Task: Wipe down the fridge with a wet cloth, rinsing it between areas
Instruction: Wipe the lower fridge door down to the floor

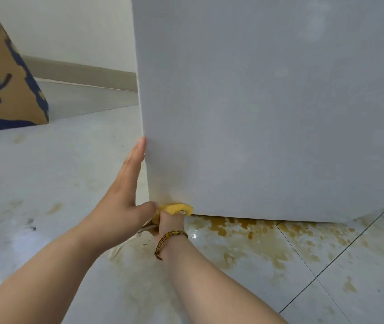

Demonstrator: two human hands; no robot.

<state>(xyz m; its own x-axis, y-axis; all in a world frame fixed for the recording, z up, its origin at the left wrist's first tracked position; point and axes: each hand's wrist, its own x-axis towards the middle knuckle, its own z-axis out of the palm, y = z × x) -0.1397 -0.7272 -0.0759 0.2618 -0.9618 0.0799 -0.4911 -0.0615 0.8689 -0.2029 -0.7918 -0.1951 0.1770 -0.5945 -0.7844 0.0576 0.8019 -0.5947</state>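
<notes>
Left hand (123, 197) lies flat on the fridge (256, 113) edge while right hand (170, 222), just below it, grips the cloth (175, 208) wiping the stained corner; rinsing seems due next.

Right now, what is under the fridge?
Brown stains on the floor tiles run beneath the fridge, where the right hand holds a yellow cloth. Farther under is hidden.

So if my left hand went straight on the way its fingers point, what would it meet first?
The fridge itself: the left hand lies flat along its corner edge, touching it. Going on, it would likely slide up that edge; depth past it is unclear.
</notes>
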